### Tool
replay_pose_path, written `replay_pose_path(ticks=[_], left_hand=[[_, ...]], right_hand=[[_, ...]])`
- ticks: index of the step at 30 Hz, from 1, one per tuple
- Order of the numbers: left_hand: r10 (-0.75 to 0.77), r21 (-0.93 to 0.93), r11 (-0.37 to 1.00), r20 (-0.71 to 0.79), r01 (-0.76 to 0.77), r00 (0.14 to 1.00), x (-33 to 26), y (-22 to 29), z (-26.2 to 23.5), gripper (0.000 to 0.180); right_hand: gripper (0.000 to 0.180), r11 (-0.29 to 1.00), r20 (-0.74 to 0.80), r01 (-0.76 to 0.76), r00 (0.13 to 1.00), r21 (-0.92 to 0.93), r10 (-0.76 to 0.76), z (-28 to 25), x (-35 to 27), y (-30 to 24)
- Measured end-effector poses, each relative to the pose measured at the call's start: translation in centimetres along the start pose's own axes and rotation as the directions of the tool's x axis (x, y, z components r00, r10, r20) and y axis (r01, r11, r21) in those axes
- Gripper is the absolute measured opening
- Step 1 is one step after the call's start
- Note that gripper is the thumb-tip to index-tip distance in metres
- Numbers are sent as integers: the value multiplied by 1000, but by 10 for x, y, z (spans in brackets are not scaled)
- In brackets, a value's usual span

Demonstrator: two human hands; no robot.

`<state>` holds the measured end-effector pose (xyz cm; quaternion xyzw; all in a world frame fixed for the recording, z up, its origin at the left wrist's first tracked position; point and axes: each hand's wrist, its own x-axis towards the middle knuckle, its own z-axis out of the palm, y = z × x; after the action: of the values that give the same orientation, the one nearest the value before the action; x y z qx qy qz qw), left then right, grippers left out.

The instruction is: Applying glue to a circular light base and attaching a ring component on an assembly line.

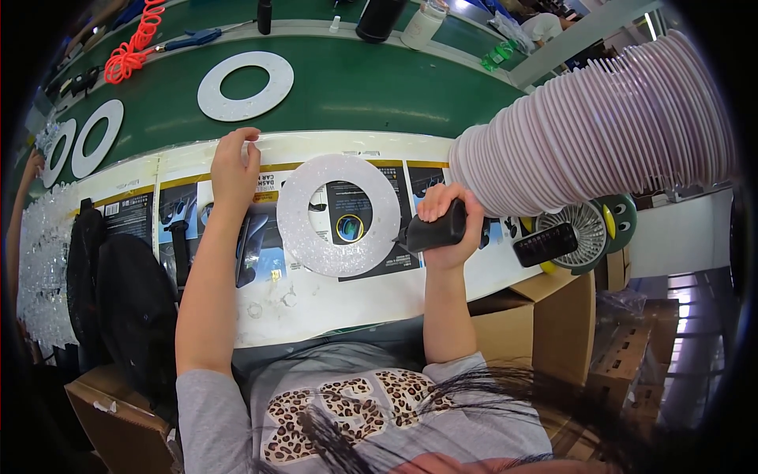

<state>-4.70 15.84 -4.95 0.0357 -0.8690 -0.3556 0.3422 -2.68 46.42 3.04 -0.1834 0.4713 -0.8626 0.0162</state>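
Left hand: the left hand [234, 166] lies on the white work surface [332, 304], far of the printed sheets, fingers curled downward with the fingertips at the far edge of the surface; whether it pinches anything, I cannot tell.
Right hand: the right hand [448, 225] is wrapped tight around the grip of a black handheld tool [434, 231], whose tip points left at the ring's right edge.
Ring: a white flat ring [339, 215] (its face looks speckled or glittery) lies on the printed sheets between the two hands, just left of the tool's tip; whether the tip touches it I cannot tell.
Printed sheets: a row of dark product sheets [142, 217] is laid flat under the ring along the work surface.
Stack: a long leaning stack of white rings [600, 130] reaches in from the far right, its near end just above the right hand.
Belt: a green belt [371, 87] runs along the far side, with one more white ring [245, 85] on it and two others [97, 137] further left.
Far left: an orange coiled hose [134, 43] lies on the belt.
Right: a small fan [588, 229] and a black rectangular block [545, 244] sit right of the right hand.
Near side: cardboard boxes [545, 324] stand below the work surface.
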Motion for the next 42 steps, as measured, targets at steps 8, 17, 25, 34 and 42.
replay_pose_path(ticks=[8, 17, 25, 34, 42], left_hand=[[1, 2, 1000, 12, -2, 1000, 3, 8, 0, 18], [7, -14, 1000, 3, -7, 1000, 3, 6, 1, 18], [19, -18, 1000, -36, -20, 999, 4, 11, 2, 15], [13, -7, 1000, -5, -13, 1000, 3, 7, 0, 16], [28, -30, 999, -17, -28, 999, 4, 8, 2, 16]], right_hand=[[37, 999, -16, 44, 999, 13, -43, 18, 5, -12], [43, 1000, 43, -4, 999, 2, 4, 18, 13, 11], [43, 1000, 44, -22, 999, 15, 21, 14, 13, 15], [40, 999, -27, 9, 1000, 39, -8, 25, 9, 7], [42, 997, 115, -70, 991, 36, 66, 50, -4, 11]])
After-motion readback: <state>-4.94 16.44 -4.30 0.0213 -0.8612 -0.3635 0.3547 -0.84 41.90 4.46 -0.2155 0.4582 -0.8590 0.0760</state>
